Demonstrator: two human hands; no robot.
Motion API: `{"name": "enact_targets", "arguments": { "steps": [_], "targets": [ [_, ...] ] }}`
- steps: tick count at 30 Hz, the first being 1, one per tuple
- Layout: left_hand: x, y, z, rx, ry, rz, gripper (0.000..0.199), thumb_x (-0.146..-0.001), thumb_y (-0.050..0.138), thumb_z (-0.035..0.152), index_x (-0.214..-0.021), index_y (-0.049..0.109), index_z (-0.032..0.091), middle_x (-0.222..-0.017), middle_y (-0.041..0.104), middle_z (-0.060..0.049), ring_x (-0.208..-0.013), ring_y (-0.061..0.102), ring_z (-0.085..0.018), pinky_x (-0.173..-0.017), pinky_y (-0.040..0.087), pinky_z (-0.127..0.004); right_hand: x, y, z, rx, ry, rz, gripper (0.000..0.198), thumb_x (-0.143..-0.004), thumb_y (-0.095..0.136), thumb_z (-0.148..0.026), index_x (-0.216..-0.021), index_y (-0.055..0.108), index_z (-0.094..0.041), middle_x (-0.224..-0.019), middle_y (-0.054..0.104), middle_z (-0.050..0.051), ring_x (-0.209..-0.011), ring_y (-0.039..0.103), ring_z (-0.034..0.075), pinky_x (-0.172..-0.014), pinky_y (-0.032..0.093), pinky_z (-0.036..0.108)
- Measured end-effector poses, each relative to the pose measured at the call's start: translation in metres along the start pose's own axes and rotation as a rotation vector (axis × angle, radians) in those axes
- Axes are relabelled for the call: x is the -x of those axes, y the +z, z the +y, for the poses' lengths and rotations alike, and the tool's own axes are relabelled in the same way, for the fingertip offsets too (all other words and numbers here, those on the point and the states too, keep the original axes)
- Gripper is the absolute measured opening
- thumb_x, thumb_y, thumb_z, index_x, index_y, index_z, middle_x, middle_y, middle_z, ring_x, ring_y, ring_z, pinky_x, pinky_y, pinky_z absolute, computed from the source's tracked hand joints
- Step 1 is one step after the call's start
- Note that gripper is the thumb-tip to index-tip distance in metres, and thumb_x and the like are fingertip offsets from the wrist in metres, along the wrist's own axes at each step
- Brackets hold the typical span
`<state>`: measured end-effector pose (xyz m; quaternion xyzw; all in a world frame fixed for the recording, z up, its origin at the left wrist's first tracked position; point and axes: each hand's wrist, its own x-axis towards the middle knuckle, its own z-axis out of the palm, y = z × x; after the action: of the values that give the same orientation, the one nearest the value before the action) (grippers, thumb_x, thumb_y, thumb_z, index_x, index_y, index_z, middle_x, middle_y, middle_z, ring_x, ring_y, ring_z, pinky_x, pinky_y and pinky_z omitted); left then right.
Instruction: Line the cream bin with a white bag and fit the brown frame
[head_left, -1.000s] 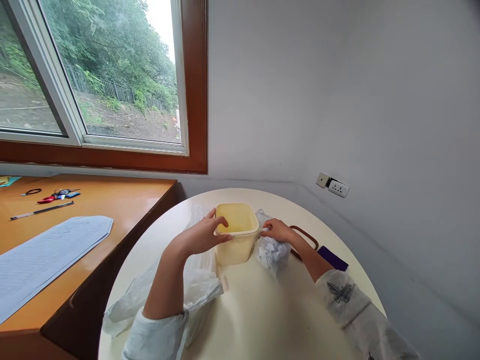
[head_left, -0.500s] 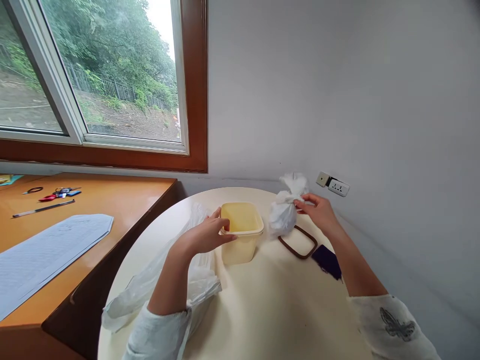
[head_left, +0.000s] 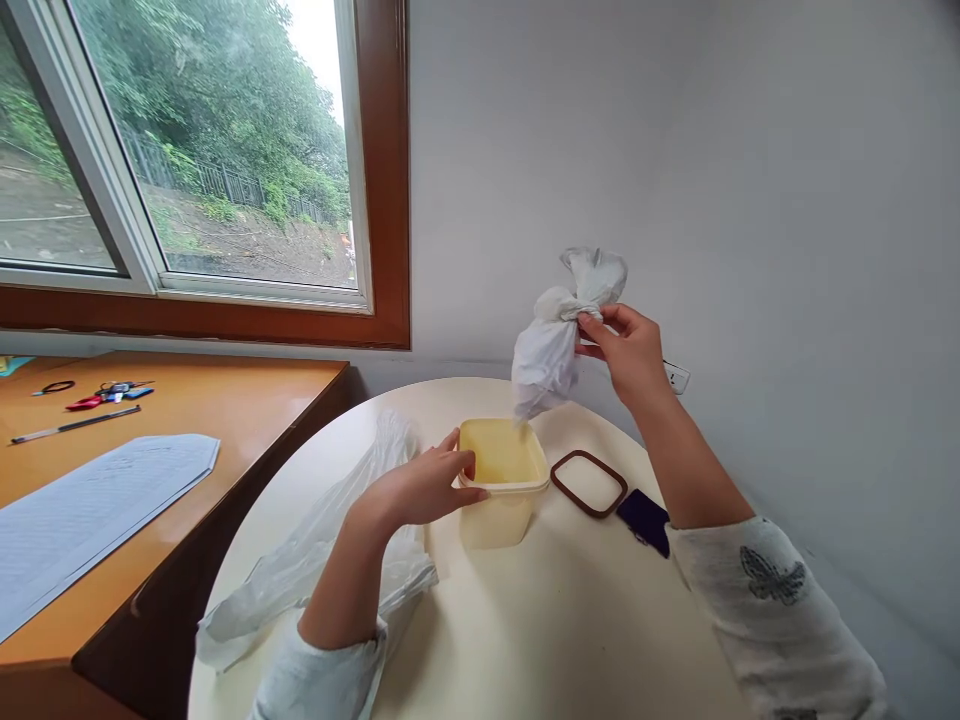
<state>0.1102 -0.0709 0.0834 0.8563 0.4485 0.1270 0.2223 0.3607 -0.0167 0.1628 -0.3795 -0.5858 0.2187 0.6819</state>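
A knotted white bag hangs tilted in midair near an open, upright yellow tub.

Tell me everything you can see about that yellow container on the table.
The yellow container is pale and looks like plastic: a squarish tub with rounded corners, a lip around its open top and a narrower base. It stands upright on the round table, with a brown frame lying to its right. The left hand grips its near left rim, thumb outside, a fingertip inside.

No readable text (the writing on the papers too small).
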Motion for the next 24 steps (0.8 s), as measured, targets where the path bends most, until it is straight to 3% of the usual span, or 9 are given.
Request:
{"name": "enact_targets", "arguments": {
  "steps": [2, 5, 9, 12, 15, 18, 24],
  "targets": [
    [0.001, -0.002, 0.000, 0.015, 0.010, 0.007, 0.028, -0.077, 0.048, 0.049, -0.085, 0.056, 0.023, -0.112, 0.052, -0.005, -0.069, 0.054, -0.016, -0.067, 0.044, -0.031, 0.006, 0.010, 0.003, -0.023, 0.032, -0.035, 0.029, -0.064, 0.069, -0.041, -0.076, 0.059, -0.017, -0.082, 0.057, -0.001, -0.074, 0.057, 0.011, -0.065, 0.056, 0.028],
    [0.003, -0.008, 0.000, 0.040, 0.018, 0.076, 0.030, -0.080, 0.045, 0.050, -0.092, 0.057, 0.025, -0.102, 0.058, -0.003, -0.075, 0.056, -0.018, -0.069, 0.043, -0.031, 0.023, 0.022, 0.016, -0.046, 0.115, -0.113, 0.029, -0.064, 0.069, -0.042, -0.076, 0.058, -0.017, -0.083, 0.058, -0.001, -0.072, 0.058, 0.011, -0.067, 0.055, 0.028],
    [0.001, -0.012, 0.001, 0.154, 0.004, 0.303, 0.031, -0.082, 0.043, 0.052, -0.087, 0.056, 0.024, -0.095, 0.061, -0.003, -0.088, 0.056, -0.021, -0.074, 0.044, -0.032, 0.052, 0.034, 0.034, -0.010, 0.178, -0.316, 0.028, -0.068, 0.066, -0.041, -0.080, 0.057, -0.017, -0.079, 0.061, 0.000, -0.069, 0.058, 0.012, -0.067, 0.052, 0.029],
    [-0.006, -0.008, 0.003, 0.290, -0.016, 0.498, 0.030, -0.079, 0.050, 0.051, -0.087, 0.051, 0.022, -0.091, 0.060, -0.004, -0.088, 0.057, -0.020, -0.075, 0.046, -0.033, 0.068, 0.041, 0.037, 0.181, 0.089, -0.461, 0.020, -0.074, 0.060, -0.038, -0.080, 0.058, -0.018, -0.077, 0.061, 0.000, -0.070, 0.055, 0.013, -0.067, 0.046, 0.028],
    [-0.013, -0.004, 0.003, 0.375, -0.041, 0.642, 0.035, -0.076, 0.056, 0.046, -0.099, 0.046, 0.023, -0.090, 0.059, -0.004, -0.084, 0.058, -0.018, -0.074, 0.047, -0.033, 0.075, 0.047, 0.031, 0.377, -0.080, -0.479, 0.014, -0.079, 0.055, -0.033, -0.074, 0.058, -0.020, -0.083, 0.058, 0.001, -0.077, 0.052, 0.014, -0.070, 0.041, 0.028],
    [-0.016, -0.001, 0.002, 0.369, -0.024, 0.667, 0.034, -0.075, 0.059, 0.042, -0.102, 0.048, 0.023, -0.090, 0.060, -0.003, -0.081, 0.058, -0.017, -0.075, 0.047, -0.034, 0.079, 0.051, 0.026, 0.364, -0.133, -0.522, 0.013, -0.080, 0.053, -0.029, -0.072, 0.057, -0.020, -0.090, 0.054, 0.002, -0.084, 0.051, 0.015, -0.072, 0.039, 0.027],
    [-0.021, 0.002, 0.004, 0.293, 0.063, 0.628, 0.021, -0.074, 0.061, 0.038, -0.084, 0.058, 0.021, -0.088, 0.061, -0.002, -0.081, 0.055, -0.017, -0.075, 0.045, -0.031, 0.083, 0.052, 0.032, 0.286, -0.089, -0.609, 0.020, -0.084, 0.048, -0.030, -0.068, 0.054, -0.019, -0.083, 0.051, 0.001, -0.079, 0.048, 0.014, -0.074, 0.038, 0.027]
  ]
}}
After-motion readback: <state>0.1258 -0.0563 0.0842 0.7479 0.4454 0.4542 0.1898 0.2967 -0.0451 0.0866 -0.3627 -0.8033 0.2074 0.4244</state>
